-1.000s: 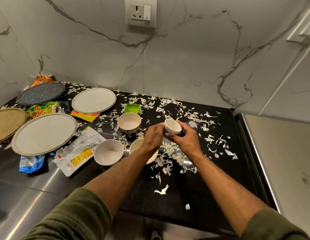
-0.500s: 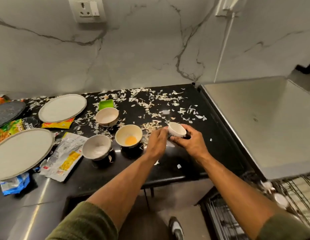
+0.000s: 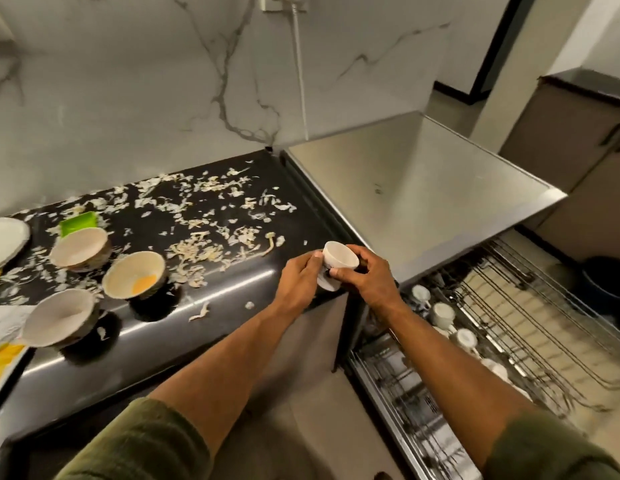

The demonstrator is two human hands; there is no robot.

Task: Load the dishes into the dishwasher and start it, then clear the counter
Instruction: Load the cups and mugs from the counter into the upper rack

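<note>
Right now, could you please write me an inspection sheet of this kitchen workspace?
Surface: black counter, strewn with pale peelings.
Job's things: small white cup held in both hands at the counter's corner; three bowls on the counter; dishwasher rack pulled out, cups inside.
Clutter: green dish, wrapper, plate at left.
Grippers: left hand and right hand grip the cup.
Cables: white cord down the wall.
Surroundings: marble wall, steel top.
</note>
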